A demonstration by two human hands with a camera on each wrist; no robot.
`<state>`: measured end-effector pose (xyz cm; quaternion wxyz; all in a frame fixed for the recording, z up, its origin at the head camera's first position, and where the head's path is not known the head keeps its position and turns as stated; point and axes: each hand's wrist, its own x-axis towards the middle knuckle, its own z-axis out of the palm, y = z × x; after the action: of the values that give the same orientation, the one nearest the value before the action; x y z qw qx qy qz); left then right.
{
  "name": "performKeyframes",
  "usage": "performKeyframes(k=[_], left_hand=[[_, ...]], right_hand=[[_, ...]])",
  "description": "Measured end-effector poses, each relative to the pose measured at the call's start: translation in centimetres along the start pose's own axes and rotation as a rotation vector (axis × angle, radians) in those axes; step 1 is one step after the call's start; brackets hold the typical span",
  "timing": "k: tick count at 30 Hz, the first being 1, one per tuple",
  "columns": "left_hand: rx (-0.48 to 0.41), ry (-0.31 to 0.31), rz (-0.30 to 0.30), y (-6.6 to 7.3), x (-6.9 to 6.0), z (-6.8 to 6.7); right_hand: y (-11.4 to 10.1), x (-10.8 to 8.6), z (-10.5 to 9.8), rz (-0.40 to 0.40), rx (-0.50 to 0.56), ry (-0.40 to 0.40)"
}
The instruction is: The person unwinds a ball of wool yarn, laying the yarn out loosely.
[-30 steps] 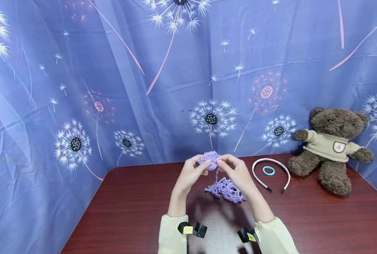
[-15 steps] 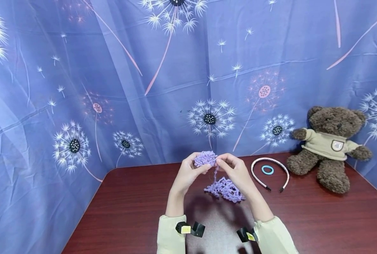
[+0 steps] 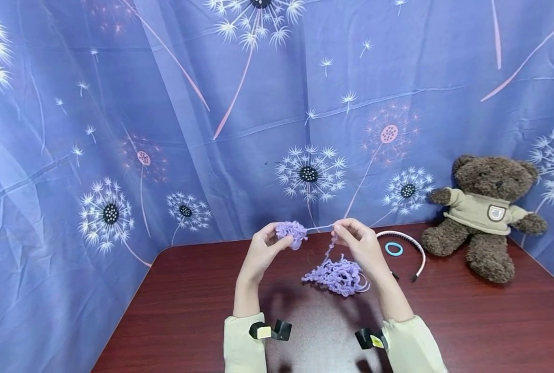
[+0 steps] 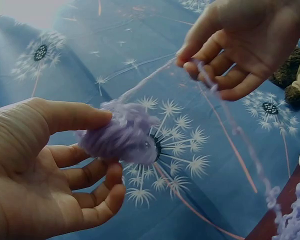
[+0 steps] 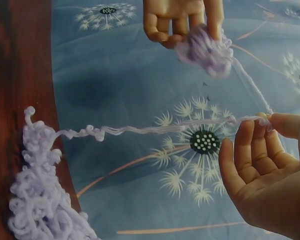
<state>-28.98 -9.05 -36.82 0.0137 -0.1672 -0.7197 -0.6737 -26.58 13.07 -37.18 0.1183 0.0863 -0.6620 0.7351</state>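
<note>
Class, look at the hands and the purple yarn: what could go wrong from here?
The yarn pile is a mass of loops, so it might snag or knot if pulled. The bundle, pinched in the left hand, could slip or unravel if the right hand tugs the strand too hard.

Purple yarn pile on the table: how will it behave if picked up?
Probably floppy: the pile lies slumped and loosely looped. May snag: it looks tangled, and a strand runs up to the right hand. Likely light for its size, given visible gaps.
</note>
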Motion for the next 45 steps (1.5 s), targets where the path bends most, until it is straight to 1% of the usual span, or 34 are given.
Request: performKeyframes(k=[3,5,8,12,18,23,28,31,35,38,41,45], left_hand=[[0.003,0.023,0.001,0.0,0.0,-0.3],[-0.014,0.035,0.0,0.0,0.0,-0.5],[-0.068,0.043,-0.005,0.0,0.0,-0.7],[-0.145,0.039,0.0,0.1,-0.1,-1.2],[-0.178,0.051,0.008,0.3,-0.5,-2.0],[-0.255,0.063,0.021,0.4,-0.7,-2.5],[-0.316,0.108,0.019,0.5,-0.8,-2.9],[-0.342,0.155,0.016,0.5,-0.7,-3.2],[-0.359,0.223,0.014,0.5,-0.8,-3.7],[-0.364,0.255,0.016,0.5,-0.9,-4.0],[-0.364,0.259,0.017,0.5,-0.9,-4.2],[-0.356,0.236,0.016,0.5,-0.8,-3.8]], right_hand=[[-0.1,0.1,-0.7,0.001,0.008,0.012],[-0.1,0.1,-1.2,-0.001,0.004,0.02],[-0.2,0.2,-1.8,-0.004,0.013,0.039],[-0.1,0.4,-2.6,-0.011,0.04,0.073],[0.1,0.6,-3.5,-0.011,0.07,0.145],[0.3,0.8,-4.7,-0.011,0.111,0.173],[0.5,0.9,-5.6,-0.003,0.157,0.217],[0.5,0.9,-6.1,0.009,0.173,0.239],[0.6,1.0,-6.6,0.025,0.159,0.259],[0.7,1.0,-6.9,0.03,0.157,0.265],[0.8,1.1,-7.0,0.037,0.131,0.261],[1.1,1.1,-6.9,0.049,0.068,0.231]])
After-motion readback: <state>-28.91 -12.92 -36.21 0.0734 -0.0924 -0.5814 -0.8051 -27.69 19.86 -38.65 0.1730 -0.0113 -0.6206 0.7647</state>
